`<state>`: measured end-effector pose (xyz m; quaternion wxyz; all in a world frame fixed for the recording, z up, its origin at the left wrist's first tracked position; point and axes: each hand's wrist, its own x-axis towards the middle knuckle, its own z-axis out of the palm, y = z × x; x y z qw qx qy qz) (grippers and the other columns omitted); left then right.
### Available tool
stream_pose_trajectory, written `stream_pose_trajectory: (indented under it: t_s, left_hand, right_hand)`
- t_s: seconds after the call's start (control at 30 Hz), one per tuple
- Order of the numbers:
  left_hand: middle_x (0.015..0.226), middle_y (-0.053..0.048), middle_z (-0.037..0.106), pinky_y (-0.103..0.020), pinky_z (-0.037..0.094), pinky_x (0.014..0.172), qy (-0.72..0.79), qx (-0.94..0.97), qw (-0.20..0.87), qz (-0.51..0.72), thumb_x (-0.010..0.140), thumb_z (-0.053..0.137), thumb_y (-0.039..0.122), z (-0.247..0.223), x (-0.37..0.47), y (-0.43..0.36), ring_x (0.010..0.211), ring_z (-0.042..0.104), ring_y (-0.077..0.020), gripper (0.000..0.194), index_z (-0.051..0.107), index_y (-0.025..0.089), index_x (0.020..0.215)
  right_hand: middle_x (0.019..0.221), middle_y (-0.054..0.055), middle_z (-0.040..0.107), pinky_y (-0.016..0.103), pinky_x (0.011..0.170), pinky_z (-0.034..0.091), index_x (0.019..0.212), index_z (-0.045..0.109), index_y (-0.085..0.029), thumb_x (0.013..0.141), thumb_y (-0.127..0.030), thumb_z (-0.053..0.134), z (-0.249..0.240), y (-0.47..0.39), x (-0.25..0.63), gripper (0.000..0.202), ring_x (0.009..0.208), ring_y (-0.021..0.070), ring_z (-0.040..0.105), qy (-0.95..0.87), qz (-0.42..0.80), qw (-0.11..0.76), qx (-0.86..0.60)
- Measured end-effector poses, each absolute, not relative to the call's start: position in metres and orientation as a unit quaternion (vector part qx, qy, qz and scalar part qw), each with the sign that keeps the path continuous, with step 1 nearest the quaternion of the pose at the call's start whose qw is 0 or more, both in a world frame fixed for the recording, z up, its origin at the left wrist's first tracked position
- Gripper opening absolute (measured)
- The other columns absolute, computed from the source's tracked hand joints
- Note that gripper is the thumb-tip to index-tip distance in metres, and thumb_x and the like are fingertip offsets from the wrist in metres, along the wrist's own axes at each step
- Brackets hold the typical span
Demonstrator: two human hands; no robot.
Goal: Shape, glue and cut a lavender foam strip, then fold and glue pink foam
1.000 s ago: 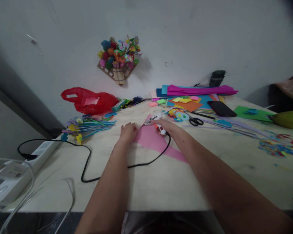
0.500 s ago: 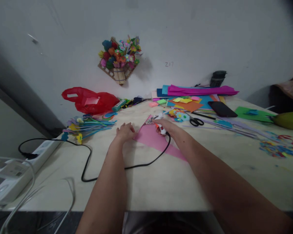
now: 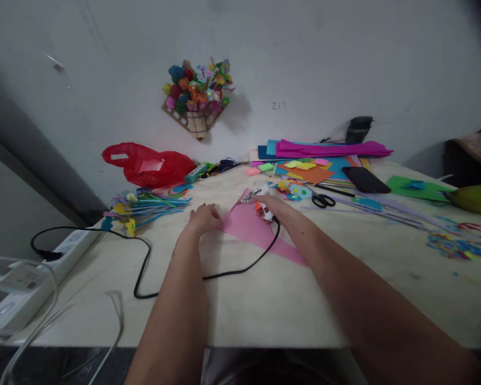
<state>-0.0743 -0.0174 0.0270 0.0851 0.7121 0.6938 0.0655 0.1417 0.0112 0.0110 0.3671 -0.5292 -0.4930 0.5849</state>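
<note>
A sheet of pink paper [image 3: 246,227] lies on the table in front of me, its left edge folded or rolled into a narrow strip. My right hand [image 3: 270,207] is closed round a white glue gun [image 3: 268,212] with an orange trigger, holding it over the upper part of the sheet. From the gun's back a black cord [image 3: 240,271] loops left under my left forearm. At the sheet's left corner, my left hand [image 3: 204,218] pinches the paper edge between thumb and fingers; the fingertips are partly hidden.
Black scissors [image 3: 323,200], a phone [image 3: 366,179] and paper flowers [image 3: 294,189] lie to the right. Stemmed flowers [image 3: 144,208] and a red plastic bag [image 3: 148,166] are at left. A white power strip [image 3: 66,248] runs along the left edge. Coloured sheets [image 3: 328,149] are stacked behind.
</note>
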Motion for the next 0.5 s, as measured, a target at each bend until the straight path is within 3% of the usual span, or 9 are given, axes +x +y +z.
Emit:
stream_pose_trajectory:
  t_s: [0.2,0.5]
  left_hand:
    - [0.138,-0.001,0.040,-0.053,0.019,0.103,0.690,0.716,0.076,0.079,0.061,0.058,0.023,0.0254,-0.0716,-0.0171,0.131,0.026,-0.0302,0.013,0.067,0.024,0.070]
    - [0.137,0.001,0.042,-0.052,0.017,0.104,0.688,0.716,0.077,0.091,0.062,0.058,0.023,0.0254,-0.0706,-0.0193,0.131,0.025,-0.0289,0.013,0.067,0.025,0.071]
  right_hand:
    - [0.049,0.001,0.054,0.018,0.030,0.031,0.080,0.053,-0.016,0.079,-0.048,0.052,0.0118,0.0120,0.1396,0.032,0.035,0.0091,0.046,-0.500,0.587,0.364,-0.523]
    - [0.048,-0.001,0.052,0.018,0.031,0.032,0.084,0.054,-0.016,0.077,-0.046,0.057,0.0157,0.0070,0.1382,0.031,0.034,0.0088,0.045,-0.508,0.588,0.354,-0.521]
